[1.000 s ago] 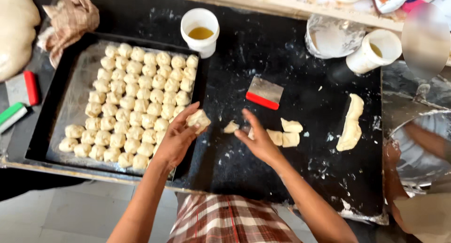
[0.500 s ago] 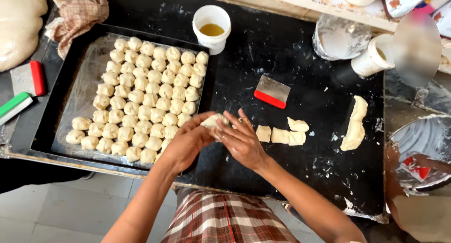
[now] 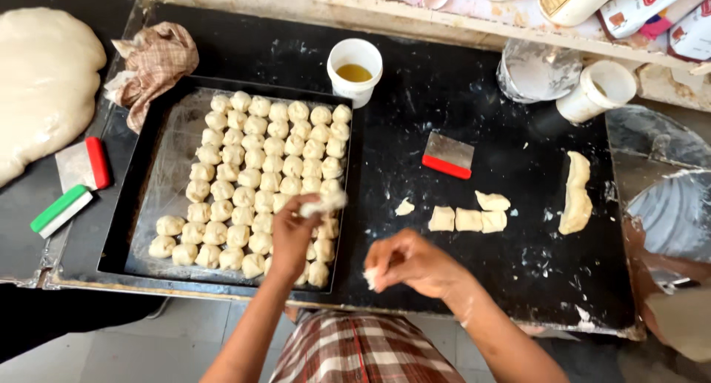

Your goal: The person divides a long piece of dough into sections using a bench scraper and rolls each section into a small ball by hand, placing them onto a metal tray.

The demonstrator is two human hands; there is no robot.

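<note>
We are pinching a dough piece (image 3: 324,203) in our left hand (image 3: 292,231) over the tray (image 3: 133,205) (right hand (image 3: 411,263), at four o'clock, pinching a scrap (image 3: 369,278)); we judge setting it snug beside the dough balls (image 3: 259,179) works best.

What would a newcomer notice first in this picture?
First the black tray, left of centre, packed with rows of small dough balls. Over its right edge the left hand holds a dough piece. A big pale dough mass lies far left.

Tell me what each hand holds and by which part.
The left hand pinches a small dough piece by its near end, above the tray. The right hand pinches a small dough bit in its fingertips.
</note>
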